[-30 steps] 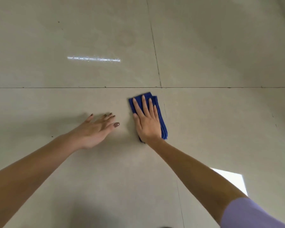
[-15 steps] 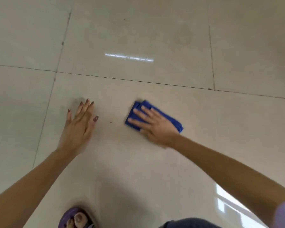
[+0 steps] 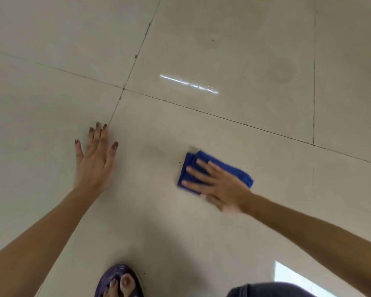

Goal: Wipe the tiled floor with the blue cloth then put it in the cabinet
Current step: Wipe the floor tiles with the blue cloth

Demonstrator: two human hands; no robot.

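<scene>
A folded blue cloth (image 3: 234,171) lies flat on the beige tiled floor (image 3: 223,125), right of centre. My right hand (image 3: 219,185) presses down on it with flat, spread fingers that point left, and covers most of the cloth. My left hand (image 3: 94,159) rests palm down on the bare tile to the left, fingers apart and empty, a good hand's width from the cloth. No cabinet is in view.
Dark grout lines cross the glossy floor and meet at a joint (image 3: 123,88) above my left hand. A foot in a purple sandal (image 3: 119,281) stands at the bottom edge, and a dark trouser knee (image 3: 266,290) shows at the bottom right.
My right hand has slid the cloth across the tile and turned from pointing forward to pointing left. The view has swung left, and my foot has come into view.
</scene>
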